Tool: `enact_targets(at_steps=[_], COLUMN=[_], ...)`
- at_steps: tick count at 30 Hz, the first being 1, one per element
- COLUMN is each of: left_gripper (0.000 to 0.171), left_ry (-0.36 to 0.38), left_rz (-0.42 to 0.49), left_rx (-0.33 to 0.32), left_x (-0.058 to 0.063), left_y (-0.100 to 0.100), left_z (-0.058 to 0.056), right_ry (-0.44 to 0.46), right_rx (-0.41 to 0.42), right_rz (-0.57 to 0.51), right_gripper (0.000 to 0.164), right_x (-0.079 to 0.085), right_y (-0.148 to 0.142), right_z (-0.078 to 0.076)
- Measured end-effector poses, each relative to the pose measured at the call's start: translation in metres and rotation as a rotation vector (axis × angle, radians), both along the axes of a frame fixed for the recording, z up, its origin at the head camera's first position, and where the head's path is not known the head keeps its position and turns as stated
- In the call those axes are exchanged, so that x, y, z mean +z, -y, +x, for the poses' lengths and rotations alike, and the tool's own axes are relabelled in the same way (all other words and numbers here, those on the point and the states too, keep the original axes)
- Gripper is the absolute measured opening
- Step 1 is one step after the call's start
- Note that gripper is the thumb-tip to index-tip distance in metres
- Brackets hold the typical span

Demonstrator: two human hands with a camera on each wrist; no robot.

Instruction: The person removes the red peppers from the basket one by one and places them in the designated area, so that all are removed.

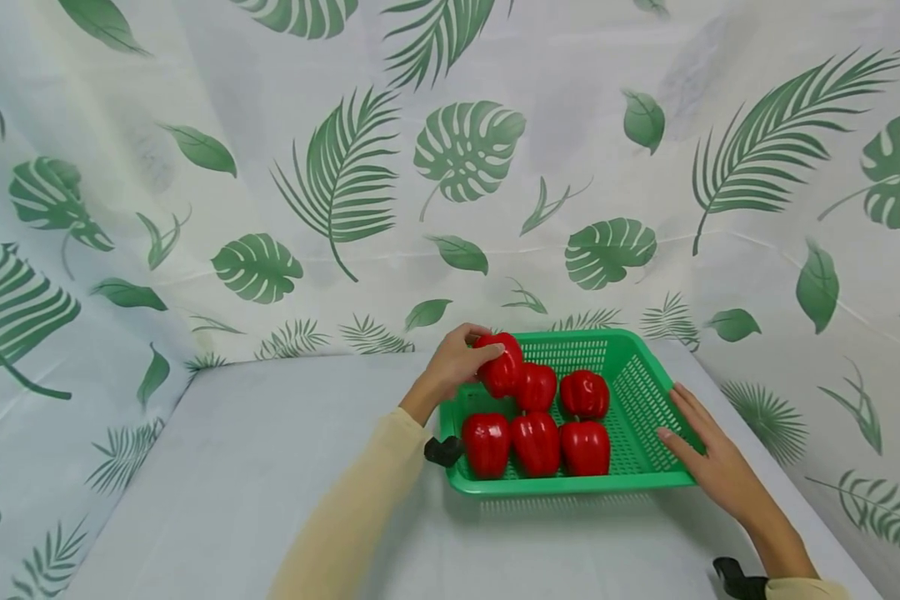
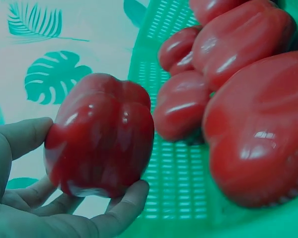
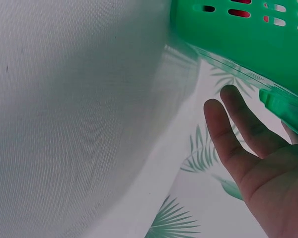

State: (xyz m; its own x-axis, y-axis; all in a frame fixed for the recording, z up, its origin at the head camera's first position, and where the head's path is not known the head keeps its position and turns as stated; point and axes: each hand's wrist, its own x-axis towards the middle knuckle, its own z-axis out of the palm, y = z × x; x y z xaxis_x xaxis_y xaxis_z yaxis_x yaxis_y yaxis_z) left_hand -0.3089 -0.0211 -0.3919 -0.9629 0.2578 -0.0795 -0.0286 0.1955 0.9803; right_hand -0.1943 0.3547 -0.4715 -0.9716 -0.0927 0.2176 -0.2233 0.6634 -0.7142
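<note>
My left hand (image 1: 457, 362) grips a red bell pepper (image 1: 501, 365) over the back left part of a green plastic basket (image 1: 648, 477). In the left wrist view, the thumb is on one side of this bell pepper (image 2: 102, 136) and the fingers are beneath and around it. Several more red bell peppers (image 1: 536, 444) lie in the basket, in two rows toward its left and middle. My right hand (image 1: 720, 458) rests at the basket's right rim, thumb over the inner side. The right wrist view shows two of its fingers (image 3: 223, 131) stretched out, not curled, beside the basket's outer wall.
The basket stands on a white-covered table (image 1: 255, 467), toward its right side. A leaf-patterned cloth (image 1: 465, 150) hangs behind and along both sides. A black wrist strap (image 1: 444, 452) on the left forearm is close to the basket's left rim.
</note>
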Motion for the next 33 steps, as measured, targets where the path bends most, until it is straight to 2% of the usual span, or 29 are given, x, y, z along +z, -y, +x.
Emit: enact_targets(at_steps=[8, 17, 22, 28, 33], left_gripper=[0.047, 0.050, 0.049, 0.049, 0.051], left_ry=[-0.056, -0.100, -0.098, -0.076, -0.040], left_rz=[0.014, 0.014, 0.023, 0.030, 0.021], left_rx=[0.016, 0.078, 0.125, 0.189, 0.209], left_x=[0.009, 0.009, 0.008, -0.003, -0.019], left_y=[0.024, 0.063, 0.084, 0.107, 0.121], left_z=[-0.001, 0.000, 0.002, 0.007, 0.008], right_ry=[-0.010, -0.010, -0.003, -0.004, -0.002], right_rx=[0.008, 0.007, -0.004, -0.006, 0.000], right_rz=[-0.010, -0.016, -0.021, -0.030, -0.036], right_gripper=[0.073, 0.073, 0.072, 0.072, 0.072], right_x=[-0.001, -0.003, -0.003, -0.003, -0.004], right_y=[-0.001, 0.000, 0.000, 0.001, 0.002], right_z=[-0.002, -0.001, 0.000, 0.000, -0.002])
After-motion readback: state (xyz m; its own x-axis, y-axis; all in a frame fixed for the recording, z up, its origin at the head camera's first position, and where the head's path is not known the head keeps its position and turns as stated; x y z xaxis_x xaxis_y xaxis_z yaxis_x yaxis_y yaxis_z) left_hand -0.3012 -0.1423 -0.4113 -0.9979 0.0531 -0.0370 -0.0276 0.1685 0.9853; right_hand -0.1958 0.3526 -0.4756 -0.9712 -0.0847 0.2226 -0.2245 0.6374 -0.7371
